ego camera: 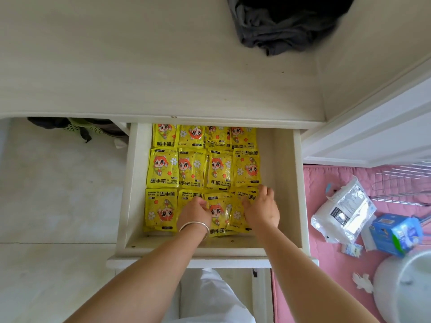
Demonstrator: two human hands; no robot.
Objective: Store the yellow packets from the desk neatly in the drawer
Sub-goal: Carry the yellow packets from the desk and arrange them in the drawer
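Note:
The white drawer stands pulled out under the desk. Several yellow hand-warmer packets lie flat in it in three rows, filling the left and middle; a bare strip runs along the right side. Both of my hands are down in the front row. My left hand, with a silver bangle on the wrist, has its fingers curled on the left edge of one yellow packet. My right hand rests flat, fingers spread, on the packets just right of it. No packets lie on the visible desk top.
A dark grey cloth lies at the back right of the desk. To the right, a pink mat carries a white plastic bag, a blue box and a white round container. A green basket sits under the desk.

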